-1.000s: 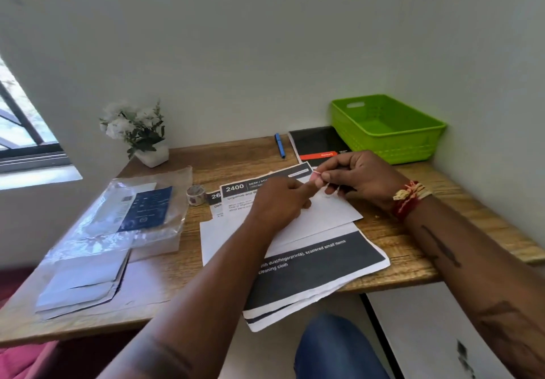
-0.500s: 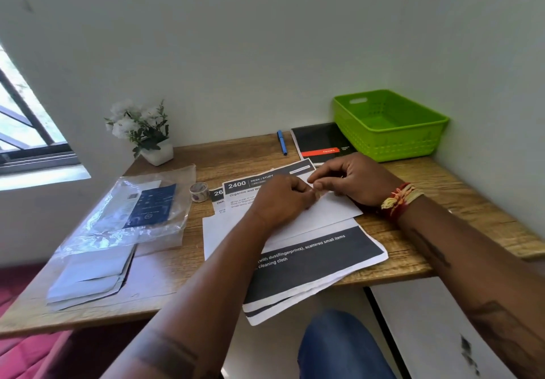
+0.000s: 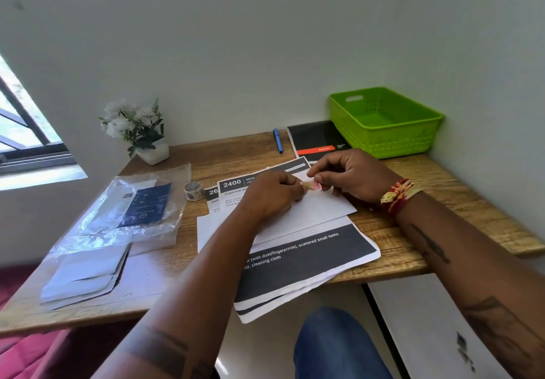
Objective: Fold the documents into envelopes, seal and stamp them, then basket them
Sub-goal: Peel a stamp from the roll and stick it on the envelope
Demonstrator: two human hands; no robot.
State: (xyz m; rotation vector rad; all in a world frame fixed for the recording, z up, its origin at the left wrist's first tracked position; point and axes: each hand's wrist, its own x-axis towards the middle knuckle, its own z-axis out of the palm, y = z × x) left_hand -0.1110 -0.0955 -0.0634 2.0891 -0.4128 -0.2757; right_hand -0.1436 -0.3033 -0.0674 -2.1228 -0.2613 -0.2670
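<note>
Here, both hands meet over a white envelope [image 3: 318, 212] lying on a stack of printed documents [image 3: 306, 256] at the middle of the wooden desk [image 3: 427, 231]. The left hand [image 3: 272, 194] and the right hand [image 3: 352, 176] each pinch one end of a small pinkish stamp [image 3: 312, 186] between thumb and fingertips; the stamp sits just above the envelope's upper edge, and whether it touches the paper cannot be told. The remaining fingers of both hands are curled. The right wrist carries a red-and-yellow thread band [image 3: 398, 194].

The documents show dark header bands and white text, and their near edges overhang the front of the desk. A green plastic basket [image 3: 386, 142] stands at the far right corner against the wall, partly resting on a black notebook [image 3: 315, 141] with a red stripe. A blue pen [image 3: 277, 141] lies left of the notebook. A small tape roll [image 3: 194, 191] stands just left of the documents. Farther left, a clear plastic bag [image 3: 126, 210] overlaps a pile of white envelopes [image 3: 85, 275]. A potted white-flowered plant [image 3: 138, 130] stands at the far left corner.
</note>
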